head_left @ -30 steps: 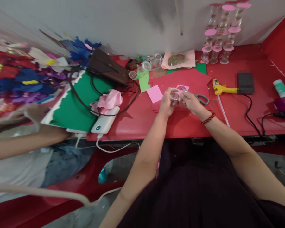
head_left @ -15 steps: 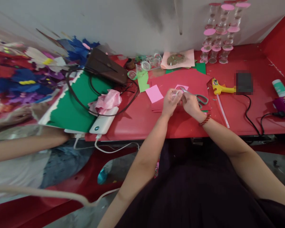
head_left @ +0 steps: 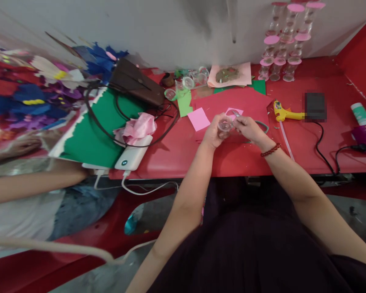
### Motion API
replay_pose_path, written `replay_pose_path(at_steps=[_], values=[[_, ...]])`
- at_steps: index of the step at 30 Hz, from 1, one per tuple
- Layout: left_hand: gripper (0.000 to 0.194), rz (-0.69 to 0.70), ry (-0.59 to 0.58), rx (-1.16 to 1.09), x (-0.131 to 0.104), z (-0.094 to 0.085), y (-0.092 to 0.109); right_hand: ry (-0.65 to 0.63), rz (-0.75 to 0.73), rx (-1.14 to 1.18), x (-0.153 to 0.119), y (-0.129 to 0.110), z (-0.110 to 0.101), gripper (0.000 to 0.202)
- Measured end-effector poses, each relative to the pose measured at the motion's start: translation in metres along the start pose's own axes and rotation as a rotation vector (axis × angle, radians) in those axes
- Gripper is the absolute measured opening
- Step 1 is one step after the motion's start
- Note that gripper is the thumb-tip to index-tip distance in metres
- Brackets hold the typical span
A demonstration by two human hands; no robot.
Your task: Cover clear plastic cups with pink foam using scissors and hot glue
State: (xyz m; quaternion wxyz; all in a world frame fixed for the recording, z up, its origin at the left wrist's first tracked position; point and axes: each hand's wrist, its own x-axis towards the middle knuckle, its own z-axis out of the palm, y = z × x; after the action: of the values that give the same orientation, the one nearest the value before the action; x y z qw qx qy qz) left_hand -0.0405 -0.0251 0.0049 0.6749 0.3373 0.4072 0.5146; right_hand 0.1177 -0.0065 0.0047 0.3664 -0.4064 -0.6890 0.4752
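My left hand [head_left: 214, 132] is closed around a small clear plastic cup [head_left: 225, 124], its round rim facing up. Just right of the cup, my right hand [head_left: 247, 127] is closed in a pinch at its edge; what the fingertips hold is too small to name. Scissors [head_left: 264, 125] lie partly hidden behind my right hand on red paper [head_left: 240, 97], their tips near a pink sheet with a round cutout [head_left: 238, 110]. A square pink paper [head_left: 199, 119] lies left of my hands.
Right of the paper are a yellow glue gun [head_left: 288, 115] and a green-white bottle [head_left: 361, 114]. Stacked cups [head_left: 274, 51] stand at the back. On the left are a brown case [head_left: 137, 83], a white power bank [head_left: 134, 156] and another person's arm [head_left: 36, 181].
My hands have moved slightly apart, and the cup's round opening now shows between them. My right hand has shifted a little to the right.
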Motion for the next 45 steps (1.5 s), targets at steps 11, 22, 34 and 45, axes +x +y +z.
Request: replay_pose_path(at_steps=[11, 22, 34, 45], values=[[0.052, -0.074, -0.044, -0.004, -0.002, 0.001, 0.003, 0.138, 0.200, 0.533, 0.000, -0.007, 0.008, 0.044], [0.063, 0.031, 0.117, 0.005, 0.000, 0.001, 0.005, 0.154, 0.210, 0.542, -0.002, -0.010, 0.007, 0.021], [0.069, 0.202, 0.172, 0.105, 0.003, 0.005, -0.011, 0.206, -0.026, -0.185, -0.001, 0.007, 0.024, 0.017], [0.056, 0.226, 0.177, 0.209, -0.001, 0.011, -0.019, 0.223, 0.075, -0.663, -0.008, 0.007, 0.026, 0.021]])
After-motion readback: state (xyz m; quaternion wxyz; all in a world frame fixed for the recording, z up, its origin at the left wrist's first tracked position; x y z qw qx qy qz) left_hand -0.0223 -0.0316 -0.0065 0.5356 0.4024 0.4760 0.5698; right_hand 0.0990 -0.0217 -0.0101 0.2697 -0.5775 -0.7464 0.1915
